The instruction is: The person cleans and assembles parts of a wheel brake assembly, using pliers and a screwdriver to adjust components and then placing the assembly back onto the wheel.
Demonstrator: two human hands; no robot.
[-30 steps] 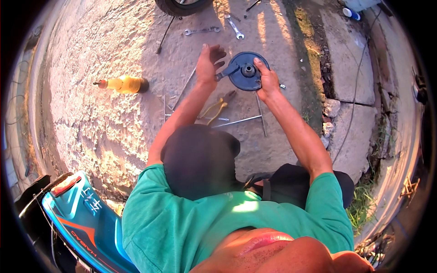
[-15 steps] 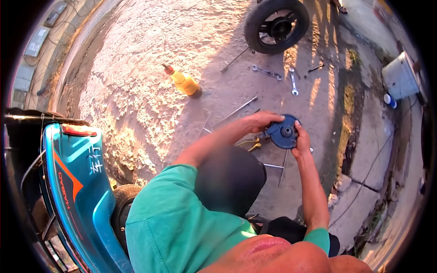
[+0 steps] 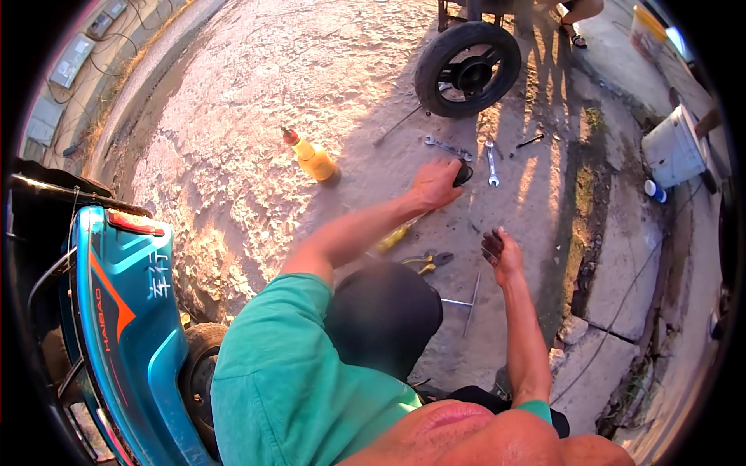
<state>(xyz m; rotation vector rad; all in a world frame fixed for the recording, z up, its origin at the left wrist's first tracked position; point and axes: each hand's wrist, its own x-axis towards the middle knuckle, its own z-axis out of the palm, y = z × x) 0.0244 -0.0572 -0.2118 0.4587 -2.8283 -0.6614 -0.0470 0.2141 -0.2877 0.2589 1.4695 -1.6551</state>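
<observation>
My left hand point(image 3: 437, 186) reaches forward over the ground with its fingers closed on a dark round brake plate point(image 3: 464, 173). Only a dark rounded edge of the plate shows past the fingers; my hand hides the rest. My right hand point(image 3: 503, 253) hangs empty nearer to me, its darkened fingers loosely bent and apart. Just ahead of my left hand lies a double-ended wrench point(image 3: 448, 148), and to the right of it another wrench point(image 3: 492, 163). Below my left forearm are a yellow-handled tool point(image 3: 393, 238) and pliers with yellow grips point(image 3: 430, 262).
A wheel with a black tyre point(image 3: 468, 70) stands ahead. A yellow bottle with a red cap point(image 3: 313, 161) is on the left, a T-handle wrench point(image 3: 471, 304) by my knee. A blue scooter body point(image 3: 140, 311) stands at left, a white bucket point(image 3: 674, 146) at right.
My right hand has let go of the brake plate and dropped slightly. My left hand has carried the plate forward and left. The pliers and yellow-handled tool now show more fully.
</observation>
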